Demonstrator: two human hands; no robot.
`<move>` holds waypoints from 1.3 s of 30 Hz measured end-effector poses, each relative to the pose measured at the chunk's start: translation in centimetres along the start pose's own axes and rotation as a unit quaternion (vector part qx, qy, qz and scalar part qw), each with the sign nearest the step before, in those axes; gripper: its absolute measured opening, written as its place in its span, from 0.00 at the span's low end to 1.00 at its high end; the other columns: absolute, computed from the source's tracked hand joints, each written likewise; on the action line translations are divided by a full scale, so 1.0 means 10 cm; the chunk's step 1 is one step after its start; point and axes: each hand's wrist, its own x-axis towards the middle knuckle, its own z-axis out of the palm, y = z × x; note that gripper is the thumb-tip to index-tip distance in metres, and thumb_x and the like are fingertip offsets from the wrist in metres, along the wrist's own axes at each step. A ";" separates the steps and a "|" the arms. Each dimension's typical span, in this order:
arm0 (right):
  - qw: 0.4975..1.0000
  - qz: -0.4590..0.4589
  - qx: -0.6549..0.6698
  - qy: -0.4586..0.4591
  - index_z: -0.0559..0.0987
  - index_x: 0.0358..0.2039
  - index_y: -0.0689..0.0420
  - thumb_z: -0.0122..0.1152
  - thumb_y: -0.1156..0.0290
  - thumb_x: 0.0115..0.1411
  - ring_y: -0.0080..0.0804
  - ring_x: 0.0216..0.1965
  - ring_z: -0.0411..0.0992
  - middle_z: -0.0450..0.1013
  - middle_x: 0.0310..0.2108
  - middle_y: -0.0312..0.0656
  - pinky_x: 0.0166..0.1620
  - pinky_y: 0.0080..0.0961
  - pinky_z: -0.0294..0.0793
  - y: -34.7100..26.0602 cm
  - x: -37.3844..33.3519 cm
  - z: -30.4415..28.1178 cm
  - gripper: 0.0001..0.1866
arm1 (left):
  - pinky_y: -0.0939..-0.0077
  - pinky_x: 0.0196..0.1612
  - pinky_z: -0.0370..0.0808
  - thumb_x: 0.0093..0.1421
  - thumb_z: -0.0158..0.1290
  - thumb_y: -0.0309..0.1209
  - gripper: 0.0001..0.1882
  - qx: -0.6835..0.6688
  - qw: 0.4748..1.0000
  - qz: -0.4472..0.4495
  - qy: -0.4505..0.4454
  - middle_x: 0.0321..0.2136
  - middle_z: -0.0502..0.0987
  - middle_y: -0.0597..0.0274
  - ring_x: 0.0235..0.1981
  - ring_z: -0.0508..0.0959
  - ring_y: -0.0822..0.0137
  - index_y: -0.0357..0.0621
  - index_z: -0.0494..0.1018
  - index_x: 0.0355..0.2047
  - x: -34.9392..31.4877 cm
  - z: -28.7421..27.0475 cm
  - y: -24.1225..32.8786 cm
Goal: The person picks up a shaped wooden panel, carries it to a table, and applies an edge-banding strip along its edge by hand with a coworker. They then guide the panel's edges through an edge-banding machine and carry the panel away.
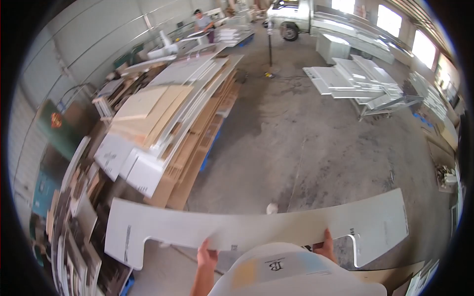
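My left hand [207, 255] and right hand [326, 246] clamped on a notched white panel [274, 227], right grip seemingly thumb-on-top, concrete floor [316, 153] beyond

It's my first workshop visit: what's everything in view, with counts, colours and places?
Notched panel: 1, white, front
Stacked boards: many, white and brown, left
Leaning boards: several, mixed, lower left
Panel pile: many, white, right
Cart: 1, grey, beneath panel pile
Vehicle: 1, white, top centre
Windows: several, bright white, upper right
Floor: 1, grey, middle
Co-worker: 1, grey top, top left
Shirt: 1, white, bottom
Left hand, right hand: 2, bare, on notched panel
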 end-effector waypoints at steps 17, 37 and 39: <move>0.980 0.111 -0.003 0.163 0.81 0.49 0.46 0.74 0.56 0.65 0.29 0.49 0.82 0.83 0.46 0.29 0.53 0.31 0.84 -0.33 5.66 2.82 0.16 | 0.55 0.56 0.83 0.69 0.57 0.38 0.23 -0.065 0.983 0.168 -0.016 0.56 0.81 0.57 0.57 0.82 0.55 0.45 0.74 0.62 2.82 3.29 1.78; 0.971 0.160 -0.173 -0.038 0.78 0.56 0.50 0.62 0.57 0.73 0.31 0.50 0.79 0.80 0.49 0.36 0.51 0.32 0.81 0.94 10.03 6.31 0.16 | 0.65 0.53 0.81 0.72 0.58 0.40 0.14 -0.178 0.940 0.234 0.170 0.47 0.85 0.63 0.48 0.84 0.65 0.47 0.77 0.51 5.82 5.04 4.09; 0.969 0.159 -0.180 -0.063 0.77 0.57 0.52 0.62 0.58 0.74 0.31 0.49 0.78 0.79 0.50 0.37 0.51 0.31 0.80 1.14 10.35 6.85 0.17 | 0.62 0.56 0.79 0.72 0.58 0.39 0.16 -0.184 0.929 0.254 0.199 0.50 0.82 0.62 0.52 0.81 0.63 0.46 0.75 0.54 6.12 5.22 4.33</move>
